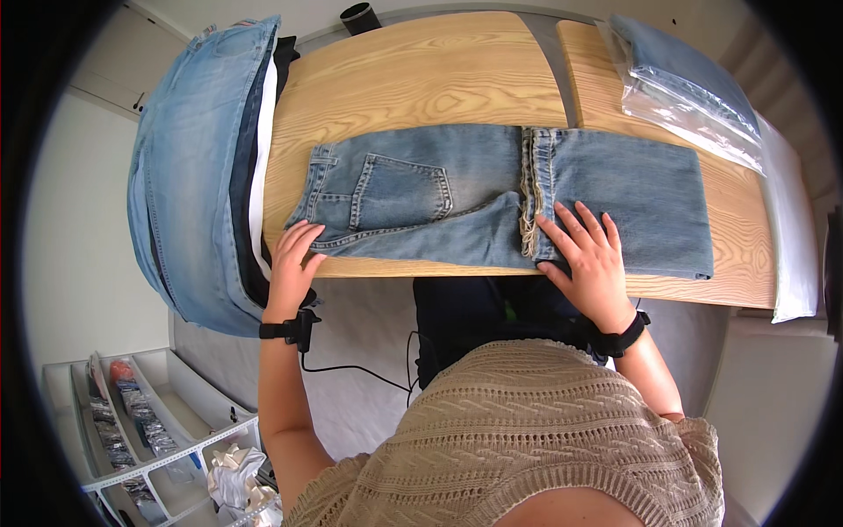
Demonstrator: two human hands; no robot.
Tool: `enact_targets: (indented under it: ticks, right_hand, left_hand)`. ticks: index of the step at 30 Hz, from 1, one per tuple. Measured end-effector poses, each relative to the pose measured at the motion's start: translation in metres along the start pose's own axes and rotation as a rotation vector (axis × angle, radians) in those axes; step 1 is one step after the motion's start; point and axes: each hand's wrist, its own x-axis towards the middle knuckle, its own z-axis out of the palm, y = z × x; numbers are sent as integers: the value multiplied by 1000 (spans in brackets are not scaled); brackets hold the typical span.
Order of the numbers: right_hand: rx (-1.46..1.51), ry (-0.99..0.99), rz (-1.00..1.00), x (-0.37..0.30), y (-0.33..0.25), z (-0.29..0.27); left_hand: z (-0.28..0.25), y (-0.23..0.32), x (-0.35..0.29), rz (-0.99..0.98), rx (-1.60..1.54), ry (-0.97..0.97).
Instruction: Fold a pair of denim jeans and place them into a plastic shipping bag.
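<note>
A pair of faded blue jeans [492, 176] lies folded lengthwise across the table, its waistband at the left and a back pocket facing up. The frayed leg hems are folded back over the middle. At the near corner of the waistband, my left hand [297, 255] is closed on the denim, fingers over the edge and thumb beside them. My right hand [590, 263] lies flat with spread fingers on the folded leg, just right of the frayed hems. It holds nothing.
Jeans in a pile [198, 167] hang over the left end of the wooden table [421, 70]. Clear-bagged denim [694, 79] and a white plastic sheet [790, 228] lie at the right. A divided white bin [176, 395] with small packets stands lower left. A dark cup-shaped container [360, 18] is behind the table.
</note>
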Motion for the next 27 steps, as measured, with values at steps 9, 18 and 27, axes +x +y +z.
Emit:
enact_targets:
  ticks: [9, 18, 27]
  right_hand:
    - [-7, -9, 1, 0, -1, -1]
    - [-1, -10, 9, 0, -1, -2]
    - [-5, 4, 0, 0, -1, 0]
  left_hand:
    - [18, -35, 20, -65, -92, 68]
    - [27, -47, 21, -307, -295, 43]
    - [30, -30, 14, -962, -179, 163]
